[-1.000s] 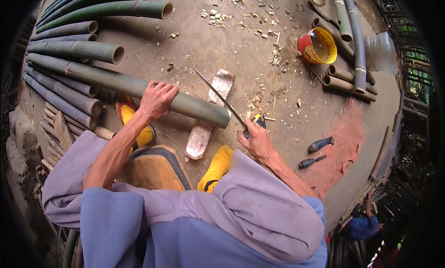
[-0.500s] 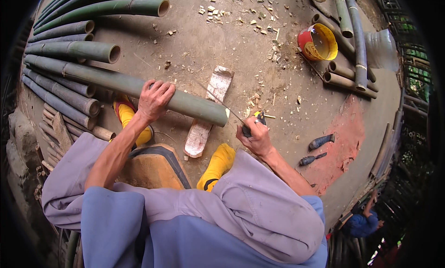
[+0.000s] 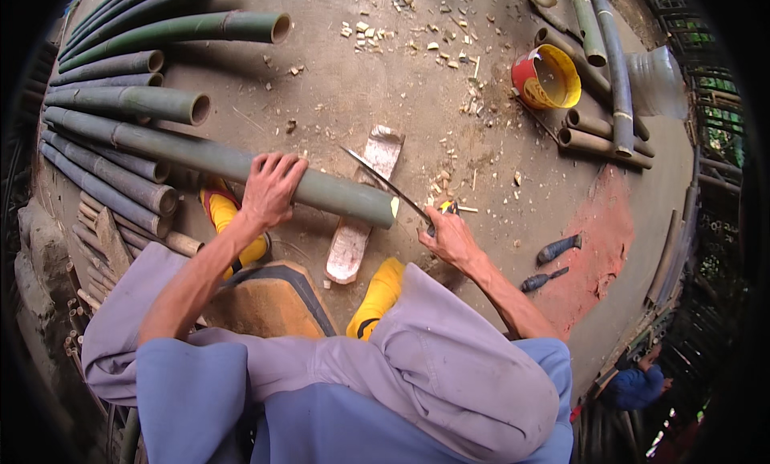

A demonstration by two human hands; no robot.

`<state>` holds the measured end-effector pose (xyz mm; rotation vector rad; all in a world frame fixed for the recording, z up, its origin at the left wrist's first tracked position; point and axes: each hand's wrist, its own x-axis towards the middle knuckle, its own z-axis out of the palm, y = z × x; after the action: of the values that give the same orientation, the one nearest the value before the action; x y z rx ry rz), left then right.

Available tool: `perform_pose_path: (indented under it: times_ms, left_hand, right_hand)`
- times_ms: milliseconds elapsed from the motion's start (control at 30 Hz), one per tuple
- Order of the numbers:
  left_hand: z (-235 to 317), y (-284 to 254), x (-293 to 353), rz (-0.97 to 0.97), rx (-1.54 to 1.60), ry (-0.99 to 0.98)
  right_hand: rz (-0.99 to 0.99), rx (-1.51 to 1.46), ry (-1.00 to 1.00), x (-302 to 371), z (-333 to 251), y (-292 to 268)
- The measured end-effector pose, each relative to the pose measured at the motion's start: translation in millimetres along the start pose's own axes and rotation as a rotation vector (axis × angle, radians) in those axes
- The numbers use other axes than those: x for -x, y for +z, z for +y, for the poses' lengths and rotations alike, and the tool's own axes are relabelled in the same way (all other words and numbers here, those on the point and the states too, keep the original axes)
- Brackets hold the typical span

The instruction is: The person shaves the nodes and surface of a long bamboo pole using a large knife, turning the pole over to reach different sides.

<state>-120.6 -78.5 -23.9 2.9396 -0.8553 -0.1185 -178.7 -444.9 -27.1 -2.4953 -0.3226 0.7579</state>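
Observation:
A long green bamboo pole (image 3: 345, 196) runs from the pile at the left to near the middle, its cut end (image 3: 394, 207) facing right. My left hand (image 3: 271, 193) presses on top of it, fingers wrapped over the far side. Under the pole lies a pale, hollowed wooden block (image 3: 347, 251). My right hand (image 3: 451, 238) is closed round the yellow and black handle of a hand saw (image 3: 387, 185). The thin blade points up and left, just beyond the pole's end; whether it touches the pole I cannot tell.
More bamboo poles (image 3: 180, 31) lie at the left. A red and yellow bucket (image 3: 525, 77) stands at the far right beside cut bamboo (image 3: 605, 143). Wood chips (image 3: 365, 32) litter the ground. Two dark-handled tools (image 3: 557, 247) lie at right. Another person (image 3: 634, 388) is at the lower right.
My right hand has moved slightly right and down, and the saw blade has turned so more of its dark flat shows. My left hand keeps its hold on the pole. The view has shifted a little.

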Motion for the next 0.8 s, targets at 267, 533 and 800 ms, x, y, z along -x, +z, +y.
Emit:
perform_pose_path:
  times_ms: [267, 533, 800]
  left_hand:
    - [-21, 2, -16, -0.249, 0.108, 0.060]
    - [-22, 4, -18, -0.333, 0.115, 0.029]
    - [-17, 5, -11, -0.244, 0.098, 0.023]
  right_hand:
    - [0.538, -0.092, -0.317, 22, -22, -2]
    - [0.347, -0.037, -0.151, 27, -32, -2]
    - [0.102, 0.088, 0.044, 14, -24, 0]
